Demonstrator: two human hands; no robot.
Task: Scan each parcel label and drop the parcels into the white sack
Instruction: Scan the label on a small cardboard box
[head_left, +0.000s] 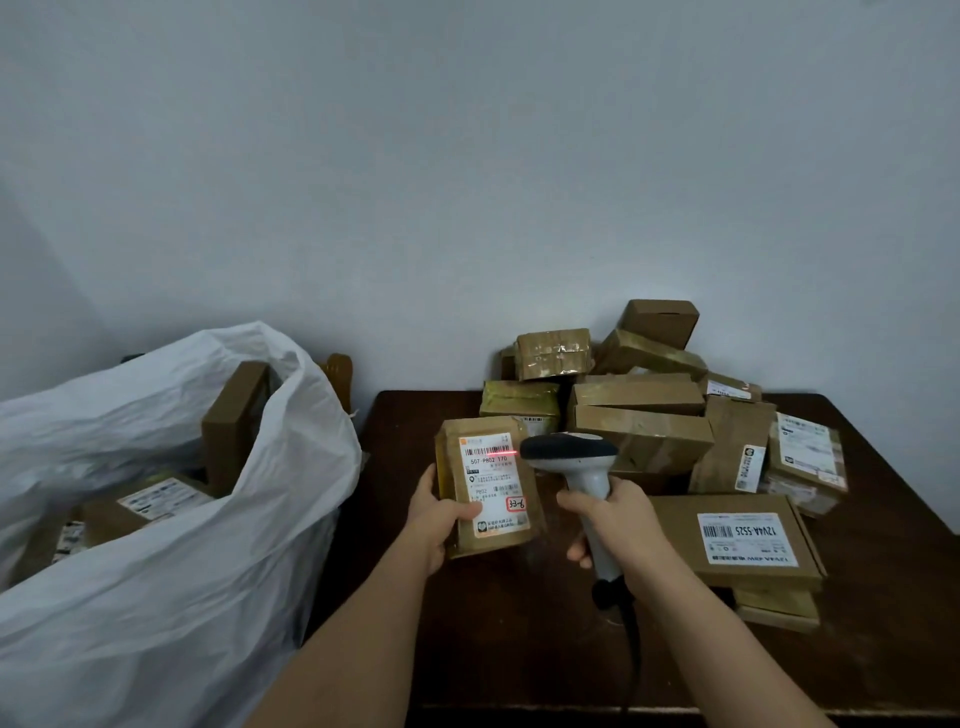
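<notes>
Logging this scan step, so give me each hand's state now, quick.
Left hand: holds the parcel, label facing up.
Right hand: grip closed round the scanner handle.

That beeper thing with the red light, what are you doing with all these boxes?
A person is scanning parcels. The left hand holds a small brown parcel up, and the right hand aims a handheld barcode scanner at it; its red line falls across the label. More parcels are piled on the dark table. The white sack beside it already holds some.
</notes>
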